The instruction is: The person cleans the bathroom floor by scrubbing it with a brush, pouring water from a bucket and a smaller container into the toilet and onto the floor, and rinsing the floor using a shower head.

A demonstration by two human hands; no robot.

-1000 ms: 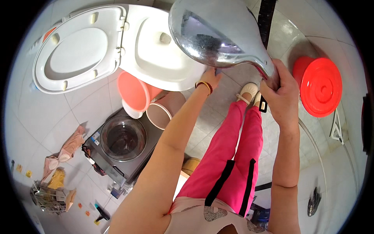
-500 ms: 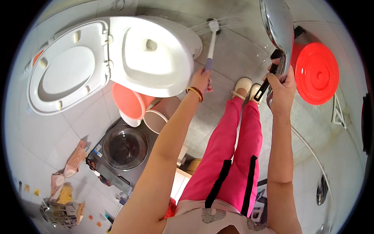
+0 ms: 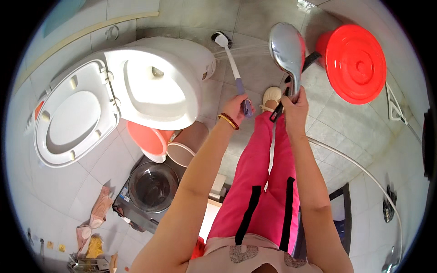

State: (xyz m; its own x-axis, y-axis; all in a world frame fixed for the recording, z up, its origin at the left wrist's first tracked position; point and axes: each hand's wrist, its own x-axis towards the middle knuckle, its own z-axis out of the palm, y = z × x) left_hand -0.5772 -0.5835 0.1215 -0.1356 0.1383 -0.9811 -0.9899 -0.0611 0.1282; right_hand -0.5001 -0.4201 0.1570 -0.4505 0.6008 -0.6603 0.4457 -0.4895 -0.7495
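Observation:
My left hand (image 3: 236,109) is closed round the purple grip of a scrub brush (image 3: 233,63). Its white head with dark bristles points away from me, near the base of the white toilet (image 3: 191,82). In my right hand (image 3: 296,111) is a chrome shower head (image 3: 287,48), its thin water jets spraying left toward the toilet base. The same hand also grips a black-handled tool (image 3: 276,111), which passes behind the shower head; its far end is not clear. The toilet's seat and lid (image 3: 75,116) are swung open to the left.
A red lidded bucket (image 3: 357,63) stands at the far right. A pale hose (image 3: 350,159) curves along the right side. Pink and brown bins (image 3: 148,139) (image 3: 187,141) sit below the toilet, beside a washing machine (image 3: 152,186). Grey wet-looking tiles (image 3: 252,27) cover the floor.
The shower head has moved left and nearer to me with my right hand. The brush head has shifted left toward the toilet base. My view has shifted too.

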